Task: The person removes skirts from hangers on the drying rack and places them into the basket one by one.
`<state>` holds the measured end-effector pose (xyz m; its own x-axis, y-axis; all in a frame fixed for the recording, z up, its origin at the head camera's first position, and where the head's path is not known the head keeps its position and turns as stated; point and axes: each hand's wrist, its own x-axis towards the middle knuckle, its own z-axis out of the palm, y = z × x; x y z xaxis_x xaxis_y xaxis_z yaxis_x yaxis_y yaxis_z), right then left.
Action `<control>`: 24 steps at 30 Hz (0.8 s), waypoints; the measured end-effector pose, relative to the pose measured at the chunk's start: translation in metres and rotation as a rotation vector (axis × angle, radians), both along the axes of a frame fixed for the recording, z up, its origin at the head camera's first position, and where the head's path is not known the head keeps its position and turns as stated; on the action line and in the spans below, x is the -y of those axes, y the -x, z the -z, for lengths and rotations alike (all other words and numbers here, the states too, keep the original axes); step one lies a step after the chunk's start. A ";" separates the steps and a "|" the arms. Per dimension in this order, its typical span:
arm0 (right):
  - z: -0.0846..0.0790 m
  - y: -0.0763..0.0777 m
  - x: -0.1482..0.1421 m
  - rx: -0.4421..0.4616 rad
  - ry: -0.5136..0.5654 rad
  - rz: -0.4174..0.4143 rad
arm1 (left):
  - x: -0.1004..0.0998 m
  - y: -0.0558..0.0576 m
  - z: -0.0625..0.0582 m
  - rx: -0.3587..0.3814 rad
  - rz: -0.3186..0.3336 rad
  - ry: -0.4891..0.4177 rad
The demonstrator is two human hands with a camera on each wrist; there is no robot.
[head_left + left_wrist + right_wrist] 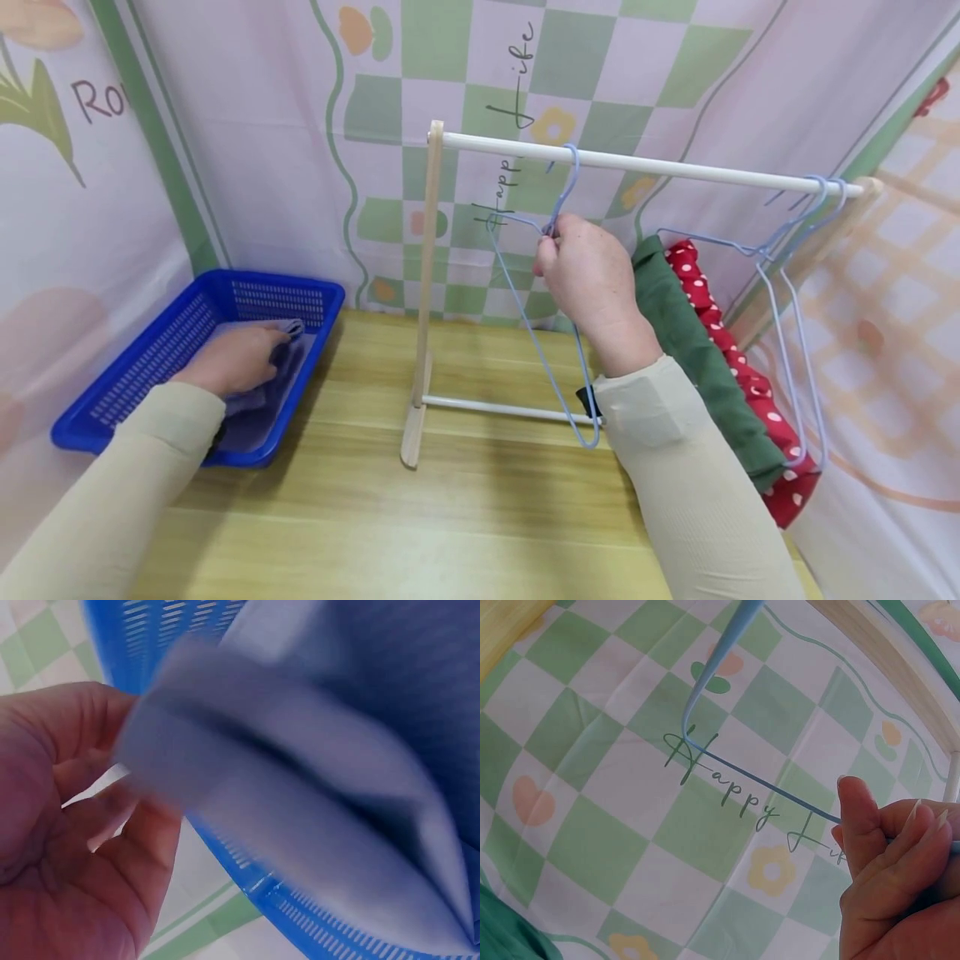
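My right hand grips a light blue wire hanger just below its hook, which loops over the white bar of a small rack. In the right wrist view, the fingers curl round the hanger's wire. Down in the blue plastic basket, my left hand pinches a grey-blue cloth at its folded edge. Close up in the left wrist view, that folded edge is blurred and lies at the fingertips. Part of the cloth is hidden under the hand.
At the rack's right end hang two more blue hangers, beside a green cloth and a red cloth with white dots. A wooden upright stands between basket and hanger. Patterned fabric lines the walls behind the wood-look table.
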<state>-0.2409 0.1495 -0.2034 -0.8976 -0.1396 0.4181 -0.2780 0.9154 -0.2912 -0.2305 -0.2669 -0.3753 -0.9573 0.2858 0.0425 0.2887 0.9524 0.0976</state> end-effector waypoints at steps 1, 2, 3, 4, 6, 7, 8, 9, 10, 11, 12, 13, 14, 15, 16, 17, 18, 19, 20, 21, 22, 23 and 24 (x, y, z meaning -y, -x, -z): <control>0.000 0.000 0.000 -0.001 0.000 -0.001 | -0.002 0.000 -0.001 0.011 0.009 -0.007; -0.001 0.000 0.000 -0.003 0.001 -0.002 | -0.003 -0.001 -0.001 0.025 0.015 -0.016; -0.001 0.000 0.000 -0.003 0.002 -0.003 | -0.005 -0.001 -0.002 0.049 0.014 -0.027; -0.001 -0.001 0.000 -0.001 0.001 -0.004 | -0.006 -0.002 -0.003 0.065 0.017 -0.045; -0.001 -0.001 0.000 0.003 0.004 -0.005 | -0.009 -0.002 -0.005 0.105 0.013 -0.080; -0.001 -0.001 0.000 0.006 0.004 -0.004 | -0.010 -0.003 -0.005 0.110 0.017 -0.082; -0.001 -0.001 0.000 0.009 0.006 -0.004 | -0.012 -0.003 -0.006 0.117 0.018 -0.087; -0.001 -0.001 0.000 0.011 0.008 -0.004 | -0.013 -0.003 -0.007 0.120 0.025 -0.085; -0.001 -0.001 -0.001 0.014 0.010 -0.002 | -0.015 -0.003 -0.008 0.122 0.036 -0.088; -0.001 -0.001 -0.002 0.014 0.012 0.000 | -0.017 -0.003 -0.009 0.123 0.050 -0.089; -0.001 -0.001 -0.002 0.012 0.013 0.001 | -0.020 -0.003 -0.010 0.125 0.066 -0.090; -0.001 -0.001 -0.003 0.012 0.014 0.002 | -0.021 -0.003 -0.011 0.135 0.076 -0.096; -0.001 -0.001 -0.003 0.013 0.016 0.001 | -0.023 -0.004 -0.012 0.146 0.083 -0.102; -0.001 -0.001 -0.002 0.013 0.017 0.000 | -0.025 -0.004 -0.013 0.160 0.087 -0.108; -0.001 -0.001 -0.002 0.014 0.018 0.001 | -0.026 -0.005 -0.013 0.177 0.086 -0.119; -0.002 -0.001 -0.002 0.017 0.020 0.000 | -0.028 -0.006 -0.014 0.191 0.085 -0.125; -0.002 -0.001 -0.002 0.020 0.021 0.000 | -0.029 -0.007 -0.014 0.207 0.078 -0.131; -0.002 -0.001 -0.001 0.023 0.020 0.002 | -0.031 -0.008 -0.015 0.224 0.069 -0.139; -0.002 -0.001 -0.001 0.027 0.021 0.003 | -0.032 -0.009 -0.015 0.235 0.064 -0.144; -0.003 -0.001 -0.001 0.029 0.019 0.005 | -0.033 -0.010 -0.015 0.247 0.057 -0.150; -0.003 -0.001 -0.002 0.032 0.019 0.009 | -0.034 -0.011 -0.015 0.257 0.050 -0.154; -0.003 -0.002 -0.002 0.033 0.017 0.013 | -0.035 -0.011 -0.015 0.265 0.045 -0.158; -0.003 -0.002 -0.003 0.034 0.014 0.015 | -0.036 -0.012 -0.015 0.272 0.038 -0.160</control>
